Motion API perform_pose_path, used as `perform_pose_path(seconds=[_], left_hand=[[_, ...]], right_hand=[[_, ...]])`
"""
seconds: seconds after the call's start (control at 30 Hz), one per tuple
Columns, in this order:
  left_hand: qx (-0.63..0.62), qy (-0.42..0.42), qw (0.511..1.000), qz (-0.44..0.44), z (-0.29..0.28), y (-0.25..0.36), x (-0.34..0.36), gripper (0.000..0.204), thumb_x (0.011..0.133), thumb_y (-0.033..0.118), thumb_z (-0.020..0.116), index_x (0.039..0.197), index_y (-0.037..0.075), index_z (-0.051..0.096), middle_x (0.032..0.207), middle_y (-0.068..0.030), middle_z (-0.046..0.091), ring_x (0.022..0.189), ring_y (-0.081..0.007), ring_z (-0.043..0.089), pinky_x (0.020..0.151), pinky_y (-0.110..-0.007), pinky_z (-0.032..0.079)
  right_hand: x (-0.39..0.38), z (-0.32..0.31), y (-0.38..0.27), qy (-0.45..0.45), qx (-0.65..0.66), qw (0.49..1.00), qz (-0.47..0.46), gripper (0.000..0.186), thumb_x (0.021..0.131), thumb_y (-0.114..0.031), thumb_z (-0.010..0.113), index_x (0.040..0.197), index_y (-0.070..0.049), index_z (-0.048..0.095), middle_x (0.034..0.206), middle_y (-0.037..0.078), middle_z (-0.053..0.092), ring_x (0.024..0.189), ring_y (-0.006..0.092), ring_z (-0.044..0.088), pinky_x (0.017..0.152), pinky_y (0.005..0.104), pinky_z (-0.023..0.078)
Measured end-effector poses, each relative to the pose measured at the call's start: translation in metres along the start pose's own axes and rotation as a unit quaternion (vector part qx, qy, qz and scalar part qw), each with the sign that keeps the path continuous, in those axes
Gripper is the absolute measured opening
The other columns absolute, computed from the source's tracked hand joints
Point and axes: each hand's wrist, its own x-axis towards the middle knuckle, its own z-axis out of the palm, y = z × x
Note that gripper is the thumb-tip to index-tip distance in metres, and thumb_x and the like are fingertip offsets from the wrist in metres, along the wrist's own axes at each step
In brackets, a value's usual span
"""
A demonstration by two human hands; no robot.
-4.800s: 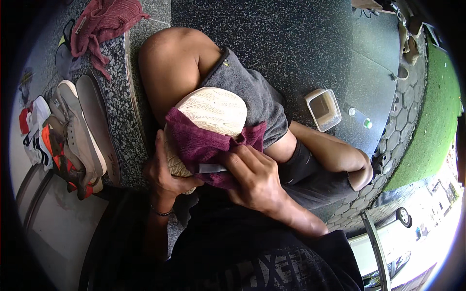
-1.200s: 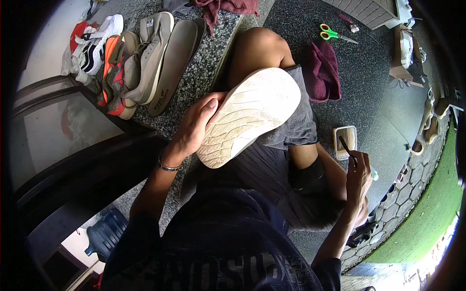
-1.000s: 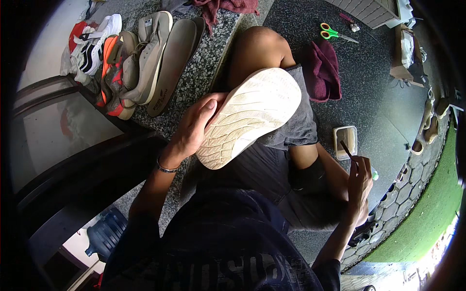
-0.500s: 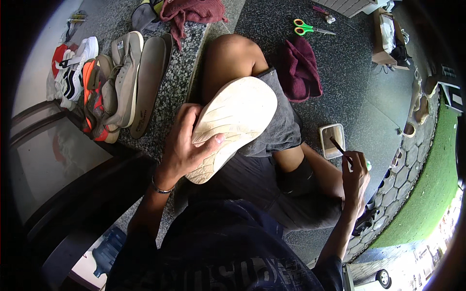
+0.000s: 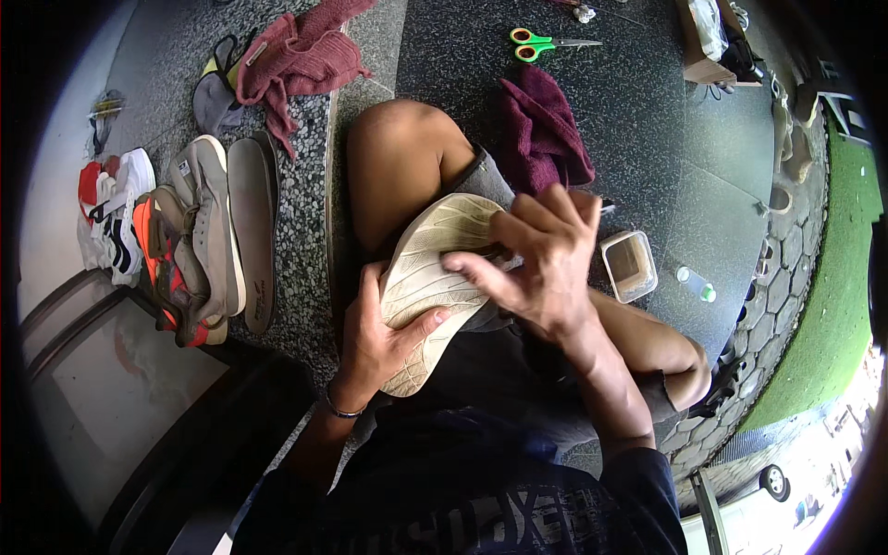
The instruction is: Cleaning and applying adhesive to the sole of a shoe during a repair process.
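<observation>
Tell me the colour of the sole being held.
Pale cream sole, with a grooved line pattern, seen in the head view.

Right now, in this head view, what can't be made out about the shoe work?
- Brush: only a tip shows past the right hand; the fingers hide the rest.
- Shoe: only the pale sole faces up; its upper is hidden underneath.
- Left hand: its palm is behind the sole.
- Small tub: contents too small to tell.
</observation>
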Motion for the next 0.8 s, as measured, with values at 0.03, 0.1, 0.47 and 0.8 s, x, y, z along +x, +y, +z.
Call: perform_pose_path(seconds=[0.03,0.1,0.47,0.8], left_hand=[[0.029,-0.013,0.999,0.016,-0.002,0.000,0.002,0.067,0.087,0.027,0.086,0.130,-0.004,0.046,0.116,-0.0220,0.071,0.105,-0.0283,0.073,0.086,-0.037,0.060],[0.027,-0.013,0.999,0.014,-0.003,-0.003,0.002,0.066,0.087,0.026,0.086,0.130,-0.004,0.046,0.115,-0.0224,0.071,0.105,-0.0281,0.073,0.087,-0.037,0.060],[0.025,-0.026,0.999,0.025,-0.003,-0.011,0.012,0.063,0.085,0.031,0.088,0.121,-0.003,0.050,0.106,-0.0222,0.075,0.098,-0.0295,0.077,0.081,-0.038,0.062],[0.021,-0.033,0.999,-0.011,-0.003,-0.003,0.017,0.063,0.084,0.034,0.088,0.120,-0.002,0.051,0.105,-0.0218,0.075,0.095,-0.0312,0.076,0.077,-0.038,0.061]], right_hand=[[0.005,0.012,0.000,0.043,0.018,0.998,-0.046,0.047,0.083,-0.063,0.073,0.069,-0.018,0.068,0.074,-0.002,0.054,0.079,0.0195,0.051,0.080,0.0412,0.033],[0.011,0.022,0.013,0.037,0.008,0.999,-0.030,0.040,0.090,-0.050,0.073,0.071,-0.015,0.070,0.074,-0.002,0.056,0.084,0.0194,0.051,0.086,0.0397,0.031],[0.021,0.026,0.015,0.102,-0.047,0.991,-0.072,0.037,0.083,-0.039,0.079,0.062,-0.015,0.061,0.066,-0.002,0.053,0.069,0.0189,0.047,0.076,0.0363,0.033],[0.041,0.034,0.015,0.091,-0.052,0.993,-0.047,0.027,0.081,-0.035,0.077,0.066,-0.015,0.067,0.074,-0.003,0.062,0.080,0.0181,0.055,0.086,0.0369,0.035]])
